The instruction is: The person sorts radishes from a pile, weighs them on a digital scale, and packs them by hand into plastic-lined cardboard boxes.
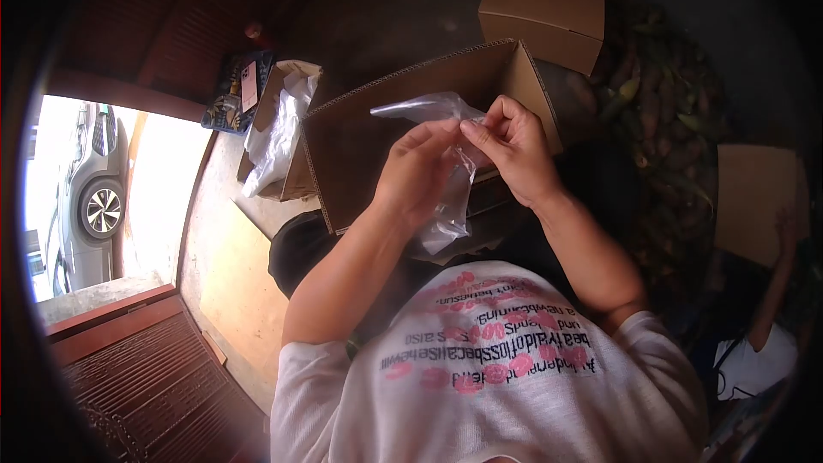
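Note:
Both hands meet in front of my chest, pinching a thin clear plastic bag (450,213). My left hand (418,167) is closed on it, fingertips bent inward. My right hand (514,147) pinches it between thumb and forefinger, its fingertips touching those of my left hand. One part of the bag sticks out to the left above the hands, and the rest hangs below them. Behind and under the hands stands an open cardboard box (360,141); what its bottom holds cannot be made out.
A small carton with clear plastic bags (287,129) stands left of the box. A closed carton (544,13) is behind it. Root-like produce (656,111) lies on the right. Another person's arm (776,283) shows at far right, by a carton (754,197).

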Demonstrator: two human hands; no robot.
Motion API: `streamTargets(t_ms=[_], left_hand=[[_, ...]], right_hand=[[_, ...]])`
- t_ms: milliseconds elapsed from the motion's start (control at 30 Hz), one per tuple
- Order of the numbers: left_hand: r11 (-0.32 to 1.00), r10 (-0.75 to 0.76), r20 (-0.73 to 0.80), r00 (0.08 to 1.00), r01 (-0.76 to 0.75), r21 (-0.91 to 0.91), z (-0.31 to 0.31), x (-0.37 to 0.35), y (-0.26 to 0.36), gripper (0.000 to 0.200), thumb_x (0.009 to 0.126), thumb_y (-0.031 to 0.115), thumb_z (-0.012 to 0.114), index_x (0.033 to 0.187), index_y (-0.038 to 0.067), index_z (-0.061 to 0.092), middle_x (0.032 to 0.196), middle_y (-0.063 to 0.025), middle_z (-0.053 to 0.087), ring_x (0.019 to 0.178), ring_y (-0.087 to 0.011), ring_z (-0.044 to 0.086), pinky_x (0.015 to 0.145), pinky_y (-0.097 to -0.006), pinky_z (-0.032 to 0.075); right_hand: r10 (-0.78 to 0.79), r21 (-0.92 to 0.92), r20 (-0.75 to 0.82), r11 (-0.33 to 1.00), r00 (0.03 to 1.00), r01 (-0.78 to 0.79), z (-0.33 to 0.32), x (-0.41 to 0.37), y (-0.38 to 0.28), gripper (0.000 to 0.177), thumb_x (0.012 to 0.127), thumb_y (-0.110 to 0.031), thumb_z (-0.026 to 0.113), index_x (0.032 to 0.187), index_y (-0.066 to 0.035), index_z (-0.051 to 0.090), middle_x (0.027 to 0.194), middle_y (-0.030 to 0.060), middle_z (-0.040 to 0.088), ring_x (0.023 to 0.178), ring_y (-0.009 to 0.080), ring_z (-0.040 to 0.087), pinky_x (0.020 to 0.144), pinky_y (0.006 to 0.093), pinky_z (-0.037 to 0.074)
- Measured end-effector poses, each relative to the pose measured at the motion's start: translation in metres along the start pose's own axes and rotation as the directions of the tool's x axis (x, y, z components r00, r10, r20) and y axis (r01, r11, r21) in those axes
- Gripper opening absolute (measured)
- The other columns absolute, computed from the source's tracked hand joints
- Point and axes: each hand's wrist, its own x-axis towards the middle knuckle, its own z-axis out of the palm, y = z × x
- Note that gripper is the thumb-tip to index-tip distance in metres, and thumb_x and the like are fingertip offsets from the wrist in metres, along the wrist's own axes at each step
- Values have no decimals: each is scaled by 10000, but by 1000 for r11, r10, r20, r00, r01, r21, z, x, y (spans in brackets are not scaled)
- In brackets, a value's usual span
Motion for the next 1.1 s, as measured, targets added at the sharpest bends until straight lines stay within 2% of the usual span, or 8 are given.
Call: streamTargets(t_ms=[67, 200, 300, 533, 667, 733, 933, 1100], left_hand=[[998, 58, -34, 998, -58, -6, -13, 2, -7, 179, 971, 176, 511, 1029, 22, 581, 1023, -76, 628, 941, -140, 620, 884, -300, 505], [983, 52, -291, 955, -100, -152, -1, -10, 22, 90, 956, 121, 510, 1006, 47, 518, 933, -95, 606, 924, -193, 616, 880, -400, 501], [904, 175, 107, 979, -116, -411, -36, -10, 60, 93, 958, 118, 488, 935, 73, 566, 790, 12, 577, 698, -105, 548, 798, -325, 513], [804, 590, 137, 795, -566, -182, -69, -44, 168, 171, 995, 198, 471, 994, 56, 568, 668, 41, 420, 537, -33, 326, 463, -184, 294], [694, 715, -109, 691, -681, 231, -9, -44, 152, 156, 985, 178, 501, 1071, 77, 583, 827, 20, 596, 667, -38, 534, 553, -172, 431], [753, 595, 232, 770, -634, 173, -20, -35, 153, 134, 963, 150, 543, 1071, 92, 595, 898, 27, 626, 742, -55, 584, 624, -189, 485], [689, 594, 134, 793, -588, 425, -10, -5, 141, 154, 966, 213, 552, 1064, 108, 607, 787, 40, 564, 662, -8, 482, 536, -145, 377], [-198, 159, 317, 935, -284, 938, -37, -1, 123, 350, 802, 275, 717, 1114, 137, 640, 850, -64, 658, 807, -223, 638, 739, -350, 499]], right_hand=[[14, 46, -3, 999, 1000, -14, 7, -2, -7, 214, 888, -75, 631, 735, -39, 486, 679, 16, 574, 630, 56, 585, 521, 213, 467], [-320, -703, -59, 686, 946, 188, -17, 7, -10, 204, 832, -119, 656, 738, -40, 492, 640, 93, 572, 571, 198, 604, 502, 326, 454], [-497, -896, 53, 359, 866, 261, -40, 9, -18, 156, 772, -72, 634, 702, -44, 498, 679, 90, 545, 686, 301, 544, 637, 412, 443], [-495, -996, 51, 42, 867, 82, -90, -10, -23, 148, 692, -23, 631, 676, -37, 485, 801, 70, 551, 870, 298, 506, 767, 407, 436], [-444, -825, 14, 501, 896, 261, -67, -18, -43, 405, 741, -91, 664, 1122, -58, 528, 1098, 114, 499, 1076, 301, 467, 939, 394, 395], [-536, -690, 192, 522, 822, 501, -25, -13, -69, 645, 728, -123, 709, 1297, -78, 409, 1183, 147, 436, 1129, 316, 439, 982, 403, 363], [-550, -674, 240, 499, 800, 545, 41, 6, -24, 559, 772, 8, 594, 1288, -79, 399, 1075, 197, 515, 929, 363, 559, 825, 425, 470], [-312, -477, -22, 838, 950, 264, -34, 24, -33, 441, 808, 113, 412, 1221, -42, 419, 926, 128, 618, 691, 191, 628, 615, 313, 530]])
